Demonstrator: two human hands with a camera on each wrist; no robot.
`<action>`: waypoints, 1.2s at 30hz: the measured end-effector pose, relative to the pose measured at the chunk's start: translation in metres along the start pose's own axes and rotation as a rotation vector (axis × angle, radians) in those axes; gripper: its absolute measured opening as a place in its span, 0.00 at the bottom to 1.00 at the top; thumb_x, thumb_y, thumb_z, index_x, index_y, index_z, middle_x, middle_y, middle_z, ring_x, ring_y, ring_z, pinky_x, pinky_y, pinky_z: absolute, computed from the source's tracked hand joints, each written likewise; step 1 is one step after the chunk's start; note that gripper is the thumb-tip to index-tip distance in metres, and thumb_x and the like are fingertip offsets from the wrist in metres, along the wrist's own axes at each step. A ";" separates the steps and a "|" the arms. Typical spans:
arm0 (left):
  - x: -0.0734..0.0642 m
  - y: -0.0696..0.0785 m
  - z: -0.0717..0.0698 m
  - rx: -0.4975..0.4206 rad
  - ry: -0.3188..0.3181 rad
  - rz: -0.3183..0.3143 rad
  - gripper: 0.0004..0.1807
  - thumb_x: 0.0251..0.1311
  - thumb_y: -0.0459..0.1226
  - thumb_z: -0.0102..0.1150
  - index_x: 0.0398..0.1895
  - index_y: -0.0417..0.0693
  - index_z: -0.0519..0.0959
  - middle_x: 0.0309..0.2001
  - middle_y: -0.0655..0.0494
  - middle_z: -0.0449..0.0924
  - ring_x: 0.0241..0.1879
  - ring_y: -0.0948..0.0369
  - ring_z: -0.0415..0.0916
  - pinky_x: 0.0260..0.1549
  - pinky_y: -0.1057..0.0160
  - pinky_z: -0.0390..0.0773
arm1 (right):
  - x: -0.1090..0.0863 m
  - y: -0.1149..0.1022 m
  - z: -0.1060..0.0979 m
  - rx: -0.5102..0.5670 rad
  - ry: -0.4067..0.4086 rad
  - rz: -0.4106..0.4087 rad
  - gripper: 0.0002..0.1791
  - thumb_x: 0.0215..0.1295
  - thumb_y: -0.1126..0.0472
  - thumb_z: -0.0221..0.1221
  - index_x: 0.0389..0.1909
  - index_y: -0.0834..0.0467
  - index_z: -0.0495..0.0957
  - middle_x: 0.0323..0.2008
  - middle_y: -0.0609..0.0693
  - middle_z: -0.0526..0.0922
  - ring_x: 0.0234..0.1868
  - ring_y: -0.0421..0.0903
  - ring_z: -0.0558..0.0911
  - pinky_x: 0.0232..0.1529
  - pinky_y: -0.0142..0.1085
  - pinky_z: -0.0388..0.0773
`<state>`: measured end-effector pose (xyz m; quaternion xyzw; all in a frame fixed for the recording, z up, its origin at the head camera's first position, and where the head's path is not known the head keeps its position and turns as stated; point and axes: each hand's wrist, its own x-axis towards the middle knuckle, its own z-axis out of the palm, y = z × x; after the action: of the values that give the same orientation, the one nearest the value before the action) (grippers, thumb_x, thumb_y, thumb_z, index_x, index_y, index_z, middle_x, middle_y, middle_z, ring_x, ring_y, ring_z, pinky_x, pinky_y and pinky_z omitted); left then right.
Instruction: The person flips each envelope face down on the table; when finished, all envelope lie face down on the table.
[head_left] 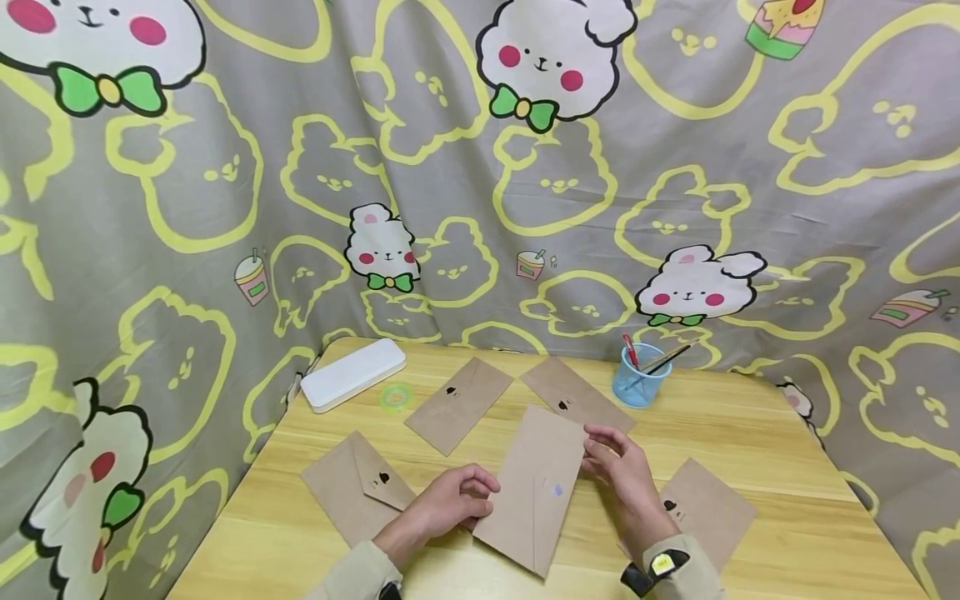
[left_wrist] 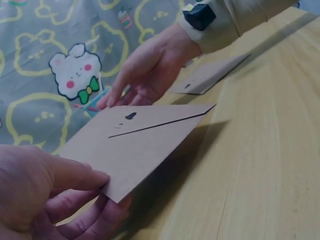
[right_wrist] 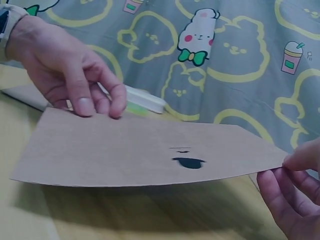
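Note:
A brown paper envelope (head_left: pixel 528 487) is held up just over the table, its shadow falling on the wood in both wrist views. My left hand (head_left: pixel 450 497) pinches its left edge near the lower corner, thumb on top and fingers beneath. Opposite, my right hand (head_left: pixel 622 475) grips the far right corner between thumb and fingers. A small dark printed mark (right_wrist: pixel 189 163) and a flap line show on the envelope. Another envelope (head_left: pixel 341 483) lies beside my left forearm, and one more (head_left: pixel 712 512) lies by my right wrist, partly covered by it.
Two further envelopes (head_left: pixel 461 404) (head_left: pixel 573 387) lie toward the back of the wooden table (head_left: pixel 262 508). A white case (head_left: pixel 352 375) and a round greenish tape roll (head_left: pixel 395 397) sit back left. At back right stands a blue pen cup (head_left: pixel 640 387). A patterned curtain (head_left: pixel 450 183) hangs behind.

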<state>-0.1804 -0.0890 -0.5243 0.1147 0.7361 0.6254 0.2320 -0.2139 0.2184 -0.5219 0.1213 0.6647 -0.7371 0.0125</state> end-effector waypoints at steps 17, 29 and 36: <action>-0.002 -0.001 -0.009 0.060 0.018 0.028 0.13 0.72 0.29 0.66 0.56 0.35 0.81 0.47 0.46 0.91 0.39 0.64 0.82 0.33 0.70 0.83 | 0.003 0.001 -0.016 -0.008 -0.024 0.020 0.16 0.79 0.71 0.60 0.62 0.72 0.78 0.38 0.46 0.84 0.37 0.41 0.84 0.43 0.31 0.92; -0.003 -0.004 -0.026 -0.061 0.064 0.027 0.15 0.75 0.27 0.62 0.60 0.30 0.77 0.39 0.48 0.91 0.34 0.61 0.86 0.36 0.67 0.91 | 0.000 -0.003 -0.024 0.051 0.007 0.027 0.16 0.80 0.72 0.58 0.64 0.70 0.77 0.38 0.45 0.84 0.39 0.41 0.86 0.48 0.33 0.93; -0.005 -0.006 -0.033 -0.055 0.104 0.012 0.17 0.76 0.30 0.63 0.62 0.29 0.80 0.35 0.53 0.88 0.34 0.62 0.86 0.37 0.68 0.91 | -0.003 -0.003 -0.024 0.083 0.008 0.026 0.14 0.80 0.73 0.57 0.62 0.70 0.78 0.38 0.46 0.84 0.40 0.41 0.86 0.50 0.34 0.93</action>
<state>-0.1915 -0.1208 -0.5251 0.0801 0.7291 0.6517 0.1930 -0.2078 0.2420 -0.5201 0.1335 0.6318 -0.7634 0.0144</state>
